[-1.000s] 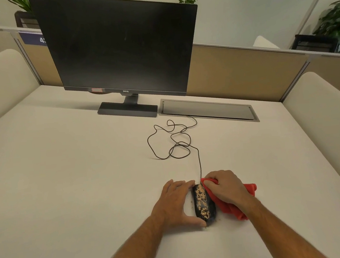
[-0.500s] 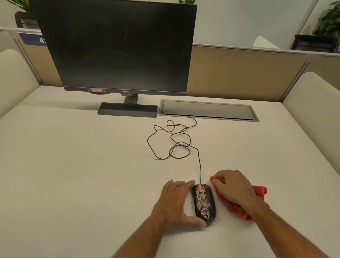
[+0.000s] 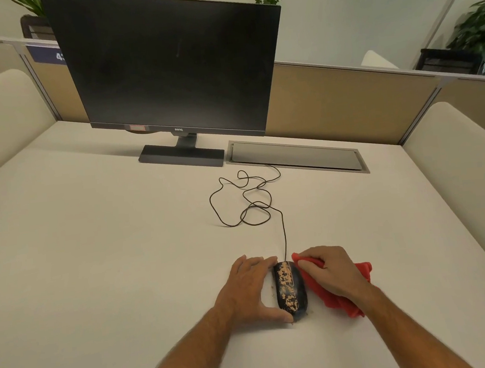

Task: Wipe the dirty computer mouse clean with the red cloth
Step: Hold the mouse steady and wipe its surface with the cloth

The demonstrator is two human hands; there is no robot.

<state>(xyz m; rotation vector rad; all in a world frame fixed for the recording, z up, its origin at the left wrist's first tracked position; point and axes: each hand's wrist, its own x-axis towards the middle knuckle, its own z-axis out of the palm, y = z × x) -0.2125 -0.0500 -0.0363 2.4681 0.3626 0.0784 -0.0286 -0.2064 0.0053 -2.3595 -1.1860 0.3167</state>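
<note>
A black computer mouse [image 3: 289,289] speckled with tan dirt lies on the white desk [image 3: 96,253], near its front. My left hand [image 3: 248,288] clasps the mouse from the left, thumb at its near end and fingers at its far end. My right hand [image 3: 331,272] grips the bunched red cloth [image 3: 336,300] and presses it against the mouse's right side. Part of the cloth is hidden under that hand. A few crumbs of dirt lie on the desk around the mouse.
The mouse's thin black cable [image 3: 248,203] loops across the desk toward a grey cable hatch [image 3: 295,156]. A dark monitor [image 3: 168,67] stands on its base [image 3: 181,158] at the back. Tan partition panels [image 3: 345,100] fence the desk's far edge.
My right hand with the cloth slid right off the mouse, then came back left against its right side. The left hand and the mouse stayed put.
</note>
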